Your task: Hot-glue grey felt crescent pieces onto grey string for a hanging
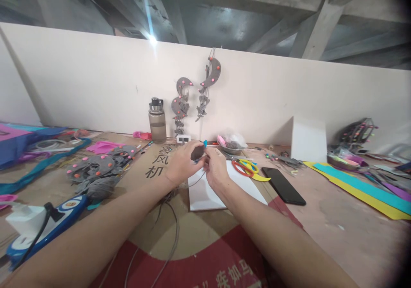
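Note:
My left hand (181, 163) is closed on a small dark grey felt piece (197, 152), above the middle of the cardboard. Close against it, my right hand (215, 166) has its fingers pinched together, and a thin grey string (198, 179) runs down from them. A small blue tip (205, 143) shows between the hands; its kind is unclear. More grey yarn (175, 232) trails over the cardboard below. Under the hands lies a white paper sheet (205, 198). Red-handled scissors (243, 168) and yellow-handled scissors (249, 164) rest by my right hand.
A phone (284, 186) lies right of the paper. At left are grey moon ornaments (96, 166), a yarn ball (102, 188) and a power strip (69, 205). A water bottle (157, 123) stands by the wall, where moon ornaments (212, 73) hang. Coloured sheets (362, 185) lie at right.

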{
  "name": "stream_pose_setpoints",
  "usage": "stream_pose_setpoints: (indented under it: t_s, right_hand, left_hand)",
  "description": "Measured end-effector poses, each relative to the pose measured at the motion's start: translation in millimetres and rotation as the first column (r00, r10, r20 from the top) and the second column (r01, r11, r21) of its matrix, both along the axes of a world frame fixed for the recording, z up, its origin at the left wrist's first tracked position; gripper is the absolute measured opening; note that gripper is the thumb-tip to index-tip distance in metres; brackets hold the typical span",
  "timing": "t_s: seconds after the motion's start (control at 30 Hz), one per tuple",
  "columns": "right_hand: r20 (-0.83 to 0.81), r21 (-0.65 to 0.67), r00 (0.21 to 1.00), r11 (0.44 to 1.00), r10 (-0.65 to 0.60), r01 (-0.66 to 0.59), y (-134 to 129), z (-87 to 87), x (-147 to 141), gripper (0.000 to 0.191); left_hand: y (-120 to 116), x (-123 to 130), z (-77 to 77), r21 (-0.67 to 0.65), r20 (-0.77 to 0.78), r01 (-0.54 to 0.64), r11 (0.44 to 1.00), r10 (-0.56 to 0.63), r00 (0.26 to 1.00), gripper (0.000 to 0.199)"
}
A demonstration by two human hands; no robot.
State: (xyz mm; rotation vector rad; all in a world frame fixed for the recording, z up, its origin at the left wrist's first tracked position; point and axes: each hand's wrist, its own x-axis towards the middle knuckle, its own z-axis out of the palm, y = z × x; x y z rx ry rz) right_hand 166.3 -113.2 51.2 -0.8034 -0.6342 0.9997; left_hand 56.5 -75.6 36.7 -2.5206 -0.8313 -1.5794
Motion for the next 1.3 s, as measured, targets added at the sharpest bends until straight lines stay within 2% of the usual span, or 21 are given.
stream_pose_setpoints:
  t_s: [0.07, 0.13, 0.2, 0.3, 0.37, 0.47, 0.6, 0.8, 0.87, 1.03, 1.13, 1.3]
  right_hand:
    - [0.012, -0.011, 1.000, 1.000, -0.007, 0.007, 0.2, 1.5, 2.2, 0.023]
    - [0.044, -0.008, 0.999, 1.000, -0.003, 0.003, 0.6, 2.9, 4.4, 0.023]
    - [0.074, -0.003, 0.997, 1.000, 0.003, -0.002, 1.3, 3.1, 5.5, 0.024]
    - [0.094, -0.019, 0.996, 1.000, 0.004, -0.002, 2.3, -1.1, 2.9, 0.023]
    - [0.100, -0.041, 0.995, 0.999, -0.003, 0.007, 2.6, -7.8, -1.5, 0.019]
    - [0.129, -0.076, 0.991, 0.997, -0.015, 0.025, 2.7, -22.9, -9.7, 0.014]
    - [0.186, -0.108, 0.982, 0.994, -0.011, 0.031, 3.9, -43.3, -18.4, 0.013]
    - [0.256, -0.122, 0.967, 0.992, -0.004, 0.036, 6.8, -54.9, -21.7, 0.013]
    - [0.273, -0.125, 0.962, 0.991, -0.008, 0.043, 7.1, -55.6, -21.2, 0.012]
    - [0.291, -0.136, 0.957, 0.989, -0.012, 0.053, 6.7, -56.0, -19.6, 0.010]
    - [0.280, -0.143, 0.960, 0.988, -0.013, 0.055, 7.0, -56.0, -19.3, 0.009]
    - [0.256, -0.146, 0.967, 0.988, -0.010, 0.048, 8.3, -57.8, -19.7, 0.010]
  left_hand:
    - [1.2, -4.8, 2.9, -0.014, -0.013, 0.013, 1.000, -0.013, 1.000, 0.036]
    - [7.0, -11.5, 8.8, -0.070, 0.037, 0.002, 0.998, 0.001, 0.999, 0.030]
    - [18.4, -20.5, 15.2, -0.188, 0.170, -0.037, 0.982, 0.069, 0.983, 0.023]
    - [41.9, -38.5, 16.7, -0.355, 0.340, -0.071, 0.932, 0.199, 0.919, 0.026]
    - [57.3, -51.6, 8.4, -0.424, 0.366, -0.093, 0.901, 0.265, 0.892, 0.026]
    - [74.7, -66.9, -13.9, -0.521, 0.331, -0.125, 0.844, 0.335, 0.882, 0.025]
    - [85.5, -71.9, -37.6, -0.611, 0.306, -0.128, 0.781, 0.382, 0.872, 0.026]
    - [84.6, -62.9, -40.3, -0.635, 0.238, -0.137, 0.760, 0.361, 0.902, 0.026]
    - [85.3, -62.8, -40.4, -0.634, 0.253, -0.141, 0.760, 0.376, 0.891, 0.030]
    - [90.8, -68.1, -44.9, -0.627, 0.267, -0.188, 0.756, 0.435, 0.860, 0.028]
    - [94.1, -71.6, -48.2, -0.604, 0.274, -0.224, 0.765, 0.463, 0.843, 0.031]
    - [95.8, -74.1, -50.2, -0.584, 0.301, -0.200, 0.786, 0.439, 0.847, 0.036]
